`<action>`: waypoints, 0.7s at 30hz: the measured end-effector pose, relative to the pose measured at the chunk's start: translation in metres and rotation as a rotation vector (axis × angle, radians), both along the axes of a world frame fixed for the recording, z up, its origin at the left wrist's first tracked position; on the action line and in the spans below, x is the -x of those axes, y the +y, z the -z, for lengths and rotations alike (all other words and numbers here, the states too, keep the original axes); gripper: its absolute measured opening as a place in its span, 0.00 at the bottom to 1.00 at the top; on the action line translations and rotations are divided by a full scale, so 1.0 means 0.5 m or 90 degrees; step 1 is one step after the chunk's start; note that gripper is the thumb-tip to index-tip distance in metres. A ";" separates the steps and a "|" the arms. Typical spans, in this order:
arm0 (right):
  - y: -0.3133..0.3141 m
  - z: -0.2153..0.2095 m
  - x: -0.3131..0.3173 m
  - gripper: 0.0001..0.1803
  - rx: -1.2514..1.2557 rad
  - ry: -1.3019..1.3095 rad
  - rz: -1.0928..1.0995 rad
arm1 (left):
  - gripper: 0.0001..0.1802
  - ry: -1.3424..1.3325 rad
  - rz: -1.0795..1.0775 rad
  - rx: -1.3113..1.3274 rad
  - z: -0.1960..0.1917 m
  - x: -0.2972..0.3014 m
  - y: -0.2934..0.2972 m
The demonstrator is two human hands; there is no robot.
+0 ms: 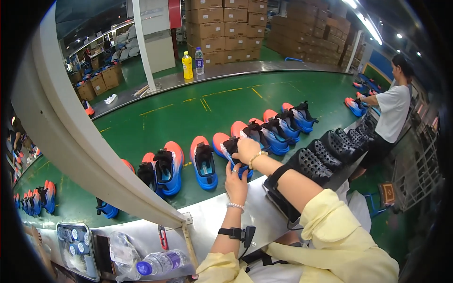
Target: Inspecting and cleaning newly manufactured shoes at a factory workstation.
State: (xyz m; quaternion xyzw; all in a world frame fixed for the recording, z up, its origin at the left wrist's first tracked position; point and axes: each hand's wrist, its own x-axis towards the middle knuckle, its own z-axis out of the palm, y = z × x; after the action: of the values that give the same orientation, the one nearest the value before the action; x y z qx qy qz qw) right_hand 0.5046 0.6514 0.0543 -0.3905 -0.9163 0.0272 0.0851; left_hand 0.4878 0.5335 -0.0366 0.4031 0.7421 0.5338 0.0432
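Your left hand [236, 181] and right hand [247, 150] meet on a shoe [230, 151] standing on the conveyor belt [188, 113], in a row with another shoe [204, 162] just to its left and more running off to your right. Black moulds [330, 146] lie along the belt's near edge on your right. Two bottles [193, 63] stand on the far rail, with stacked cartons [226, 28] behind them, and a person [391, 113] stands at your far right.

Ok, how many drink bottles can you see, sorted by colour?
Yellow bottle: 1
Clear bottles: 2, a standing bottle beside the yellow one and a lying bottle at the near edge
Total: 3
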 end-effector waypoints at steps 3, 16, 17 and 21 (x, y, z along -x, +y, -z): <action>0.018 0.025 -0.004 0.27 0.010 0.000 0.000 | 0.15 -0.046 0.016 -0.032 -0.006 -0.004 0.004; 0.009 0.051 0.023 0.13 0.036 0.027 0.003 | 0.17 -0.054 0.029 -0.067 0.025 0.016 0.019; 0.013 0.057 0.027 0.12 0.060 0.049 0.025 | 0.17 -0.068 0.030 -0.063 0.025 0.015 0.019; 0.022 0.075 0.052 0.11 0.109 0.047 0.046 | 0.18 -0.089 0.011 -0.058 0.018 0.006 0.019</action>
State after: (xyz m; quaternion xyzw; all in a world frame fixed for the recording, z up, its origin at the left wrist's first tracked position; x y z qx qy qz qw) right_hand 0.4784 0.6622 0.0168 -0.4281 -0.8921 0.1166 0.0859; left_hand 0.4849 0.5428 -0.0454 0.3728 0.7085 0.5936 0.0814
